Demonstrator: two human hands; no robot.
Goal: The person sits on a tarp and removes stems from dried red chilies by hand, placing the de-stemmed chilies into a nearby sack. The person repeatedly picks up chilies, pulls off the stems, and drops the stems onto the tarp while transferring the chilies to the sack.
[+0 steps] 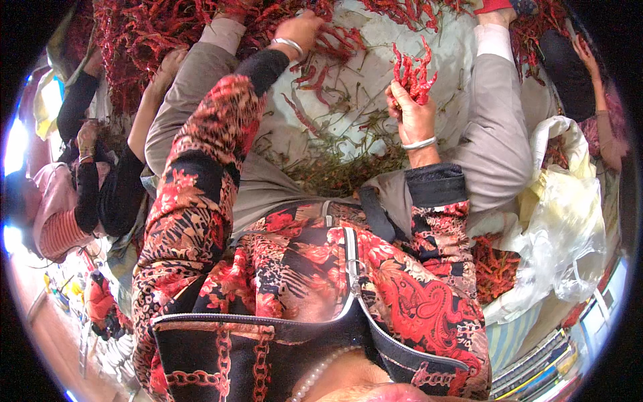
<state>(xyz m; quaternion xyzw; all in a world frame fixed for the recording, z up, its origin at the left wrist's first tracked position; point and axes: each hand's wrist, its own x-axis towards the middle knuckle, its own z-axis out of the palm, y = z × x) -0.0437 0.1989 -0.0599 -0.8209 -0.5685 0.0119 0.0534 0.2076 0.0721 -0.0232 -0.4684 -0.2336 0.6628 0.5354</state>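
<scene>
My right hand (416, 118) is raised above the white sheet (447, 70) between my legs. It is shut on a small bunch of dried red chillies (416, 83), their wrinkled tips pointing up past the thumb. My left hand (300, 32), blurred, reaches to the edge of the chilli heap beside some loose red chillies (341, 42). Its fingertips are unclear, so a hold cannot be made out. A few single chillies (301, 115) lie on the sheet among scattered stalks. A thick layer of green-brown stems (341, 171) sits close to my lap.
A large heap of red chillies (145, 40) spreads ahead and to the left. On the right, a translucent plastic bag (567, 216) stands by more chillies (495, 266). One person (65, 201) sits at the left; another person's arm (593, 65) shows at the far right.
</scene>
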